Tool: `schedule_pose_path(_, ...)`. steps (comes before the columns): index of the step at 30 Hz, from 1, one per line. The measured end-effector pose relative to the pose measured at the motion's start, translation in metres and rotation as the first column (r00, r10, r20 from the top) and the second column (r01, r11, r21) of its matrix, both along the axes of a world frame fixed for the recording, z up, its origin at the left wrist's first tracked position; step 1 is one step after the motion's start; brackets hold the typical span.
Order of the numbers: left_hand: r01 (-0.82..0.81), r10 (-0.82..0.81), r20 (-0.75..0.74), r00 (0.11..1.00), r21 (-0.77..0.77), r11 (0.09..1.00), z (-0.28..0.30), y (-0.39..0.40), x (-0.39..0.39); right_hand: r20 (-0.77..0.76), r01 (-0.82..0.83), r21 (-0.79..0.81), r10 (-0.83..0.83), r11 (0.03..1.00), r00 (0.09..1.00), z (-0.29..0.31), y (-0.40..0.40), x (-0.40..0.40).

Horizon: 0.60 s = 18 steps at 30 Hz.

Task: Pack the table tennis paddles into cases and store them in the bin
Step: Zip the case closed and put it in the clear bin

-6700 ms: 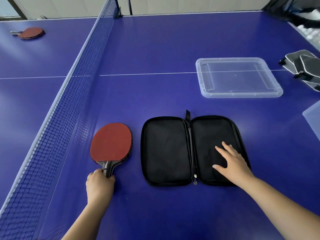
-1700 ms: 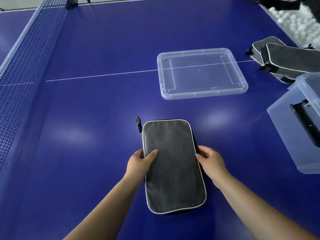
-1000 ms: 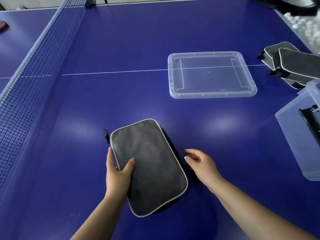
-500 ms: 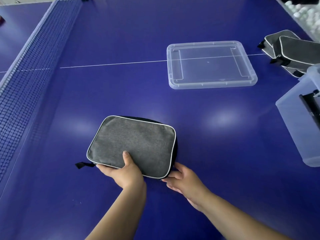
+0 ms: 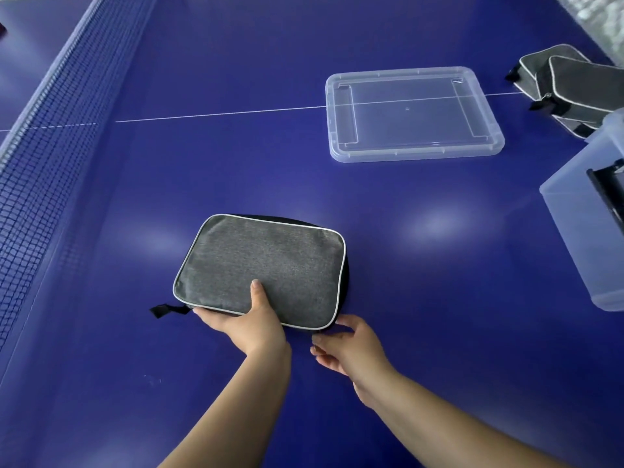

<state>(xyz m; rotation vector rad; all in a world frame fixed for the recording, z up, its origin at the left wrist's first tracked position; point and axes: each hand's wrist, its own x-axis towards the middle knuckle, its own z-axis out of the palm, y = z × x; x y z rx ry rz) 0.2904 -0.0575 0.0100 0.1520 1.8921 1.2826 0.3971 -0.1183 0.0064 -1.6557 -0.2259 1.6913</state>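
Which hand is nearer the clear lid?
Right. The right hand is at the case's near right corner, below the lid; the left hand grips the near edge further left.

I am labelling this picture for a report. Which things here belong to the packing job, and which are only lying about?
Belong to the job:
- grey case, held by the left hand
- right hand at the case's near corner
- clear bin at the right edge
- spare cases

Lying about:
- clear lid
- net
- table
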Motion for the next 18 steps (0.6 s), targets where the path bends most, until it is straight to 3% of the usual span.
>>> schedule_pose_path(3,0.008,-0.008,0.007,1.0,0.02,1.0,-0.001,-0.002,-0.001,0.244,-0.057,-0.01,0.058,0.998,0.968,-0.002,-0.001,0.001)
schedule_pose_path(8,0.018,-0.019,0.03,0.999,0.046,0.999,0.001,-0.003,0.004,0.576,-0.341,0.137,0.205,0.93,0.791,-0.005,-0.008,0.001)
schedule_pose_path(13,0.053,-0.054,0.032,0.998,0.045,0.998,0.0,-0.003,0.0,0.709,-0.512,0.235,0.214,0.826,0.672,-0.012,-0.012,0.007)
schedule_pose_path(18,0.118,-0.118,-0.003,0.993,0.098,0.988,-0.001,-0.001,-0.009,0.747,-0.636,0.302,0.238,0.71,0.621,-0.014,-0.011,0.022)
